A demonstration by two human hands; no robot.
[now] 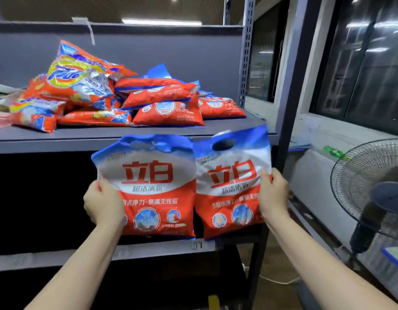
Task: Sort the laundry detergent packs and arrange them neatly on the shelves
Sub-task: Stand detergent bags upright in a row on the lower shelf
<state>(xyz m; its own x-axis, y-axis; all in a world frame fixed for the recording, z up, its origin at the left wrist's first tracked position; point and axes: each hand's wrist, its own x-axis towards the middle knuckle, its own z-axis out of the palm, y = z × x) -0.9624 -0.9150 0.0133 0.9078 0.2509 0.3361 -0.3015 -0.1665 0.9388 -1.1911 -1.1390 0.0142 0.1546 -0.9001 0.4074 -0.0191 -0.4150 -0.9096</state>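
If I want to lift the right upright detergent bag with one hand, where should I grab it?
Probably by the oval cut-out handle at the top of the right bag, coming from above. The bag stands upright on the lower shelf, the hole is open and unblocked, and the right hand only grips its side edge.

Two bare forearms are seen, no sleeves reaching the wrists; the left hand (103,203) and right hand (274,195) are ungloved, without rings

Head view looks down, close to shelves (126,139)
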